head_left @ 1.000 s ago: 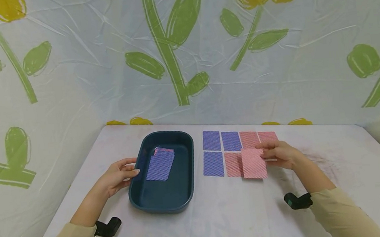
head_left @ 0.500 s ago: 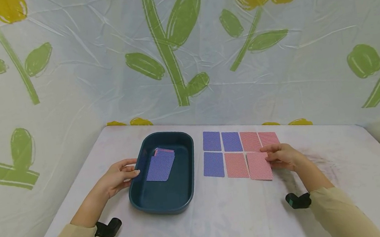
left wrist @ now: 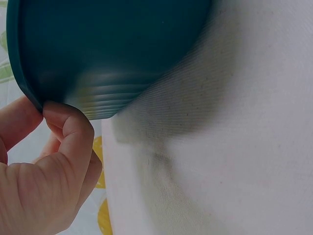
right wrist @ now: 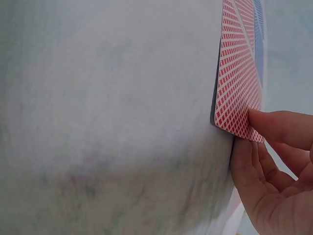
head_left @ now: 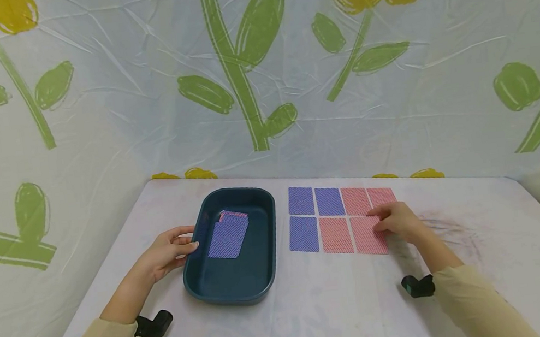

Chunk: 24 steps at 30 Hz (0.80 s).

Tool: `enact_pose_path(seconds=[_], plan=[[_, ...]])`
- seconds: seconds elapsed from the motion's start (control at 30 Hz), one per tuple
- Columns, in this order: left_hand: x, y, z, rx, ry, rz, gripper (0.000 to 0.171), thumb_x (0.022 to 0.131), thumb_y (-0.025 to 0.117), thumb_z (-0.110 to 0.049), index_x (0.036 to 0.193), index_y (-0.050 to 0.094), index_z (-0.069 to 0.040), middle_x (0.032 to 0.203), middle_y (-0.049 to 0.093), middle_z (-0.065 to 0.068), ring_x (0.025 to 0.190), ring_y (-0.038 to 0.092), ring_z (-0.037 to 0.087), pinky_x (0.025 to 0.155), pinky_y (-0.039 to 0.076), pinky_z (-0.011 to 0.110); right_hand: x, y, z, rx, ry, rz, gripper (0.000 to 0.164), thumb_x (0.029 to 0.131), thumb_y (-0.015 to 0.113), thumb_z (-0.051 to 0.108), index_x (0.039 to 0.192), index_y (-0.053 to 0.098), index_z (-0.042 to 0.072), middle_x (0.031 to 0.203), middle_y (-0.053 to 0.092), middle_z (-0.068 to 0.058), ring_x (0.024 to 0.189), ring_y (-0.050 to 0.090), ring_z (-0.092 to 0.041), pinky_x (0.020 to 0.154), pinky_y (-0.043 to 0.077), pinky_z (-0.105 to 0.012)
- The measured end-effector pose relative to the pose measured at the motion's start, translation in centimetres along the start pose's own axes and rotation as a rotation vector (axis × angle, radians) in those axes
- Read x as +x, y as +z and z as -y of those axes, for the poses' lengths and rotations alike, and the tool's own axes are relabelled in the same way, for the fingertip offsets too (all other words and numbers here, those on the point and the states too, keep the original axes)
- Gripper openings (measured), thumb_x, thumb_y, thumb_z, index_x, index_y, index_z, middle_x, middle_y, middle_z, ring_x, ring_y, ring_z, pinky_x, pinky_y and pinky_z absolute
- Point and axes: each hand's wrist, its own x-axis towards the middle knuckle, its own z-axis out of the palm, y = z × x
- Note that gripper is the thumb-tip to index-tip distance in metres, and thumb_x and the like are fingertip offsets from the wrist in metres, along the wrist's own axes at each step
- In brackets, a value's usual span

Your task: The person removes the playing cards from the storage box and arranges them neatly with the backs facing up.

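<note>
My left hand (head_left: 172, 250) pinches the left rim of a dark teal tray (head_left: 232, 283); the left wrist view shows the fingers of that hand (left wrist: 54, 161) at the tray's edge. In the tray lie overlapping playing cards, a blue-backed card (head_left: 228, 240) on top with a red-backed edge (head_left: 232, 213) showing behind. Over at the right, my right hand (head_left: 396, 222) pinches the right edge of a red-backed playing card (head_left: 366, 238) at the end of the near row. The right wrist view shows this card (right wrist: 237, 93) slightly raised along its near edge.
Two rows of face-down cards lie right of the tray. The far row has two blue cards (head_left: 329, 202) and two red cards (head_left: 355, 201). The near row also holds a blue card (head_left: 303, 234) and another red card (head_left: 336, 234). Flowered cloth (head_left: 156, 120) hangs behind the table.
The red card in my right hand has moved right and down to the end of the near row, uncovering the red card beside it. My left hand and the tray stay put.
</note>
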Motion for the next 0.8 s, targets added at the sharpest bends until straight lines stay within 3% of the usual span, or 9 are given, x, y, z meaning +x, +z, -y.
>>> enact_pose_path(seconds=[0.6,0.8], plan=[[-0.1,0.0,0.0,0.022,-0.009,-0.02,0.057,0.09,0.059,-0.007,0.14,0.033,0.002,0.103,0.047,0.011,0.089,0.051,0.018,0.072,0.047,0.026,0.2,0.6,2.0,-0.284,-0.053,-0.09,0.027,0.07,0.076,0.005,0.094,0.066,-0.005,0.08,0.06,-0.014,0.073,0.053,-0.024,0.062,0.042,-0.033],[0.0,0.0,-0.1,0.014,-0.005,-0.016,0.056,0.091,0.058,-0.005,0.14,0.033,0.002,0.096,0.047,0.007,0.085,0.05,0.016,0.07,0.046,0.026,0.2,0.6,2.5,-0.333,0.002,-0.108,0.027,0.071,0.077,0.009,0.091,0.065,-0.003,0.075,0.058,-0.011,0.067,0.051,-0.022,0.059,0.038,-0.033]])
